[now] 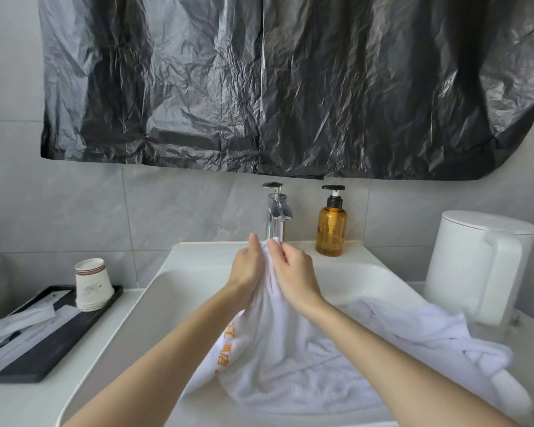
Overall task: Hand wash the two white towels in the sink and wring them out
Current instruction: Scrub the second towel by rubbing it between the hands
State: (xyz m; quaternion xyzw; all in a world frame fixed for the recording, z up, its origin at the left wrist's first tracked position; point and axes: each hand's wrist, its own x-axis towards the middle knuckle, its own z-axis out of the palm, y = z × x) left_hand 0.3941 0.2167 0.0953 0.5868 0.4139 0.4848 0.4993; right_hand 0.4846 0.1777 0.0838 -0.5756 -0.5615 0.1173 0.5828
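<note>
White towel (278, 349) with orange lettering, bunched at its top edge, hangs from both hands down into the sink (179, 282). Left hand (247, 269) grips the bunch, thumb up. Right hand (293, 272) pinches it just beside, fingers curled. Both hands are in front of the chrome faucet (277, 215). Second white towel (429, 331) lies crumpled over the sink's right rim, near the white kettle (475, 260). Amber pump bottle (331, 229) stands right of the faucet.

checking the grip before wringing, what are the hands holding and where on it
The left hand and right hand both grip the white towel at its bunched top; the rest hangs into the sink.
</note>
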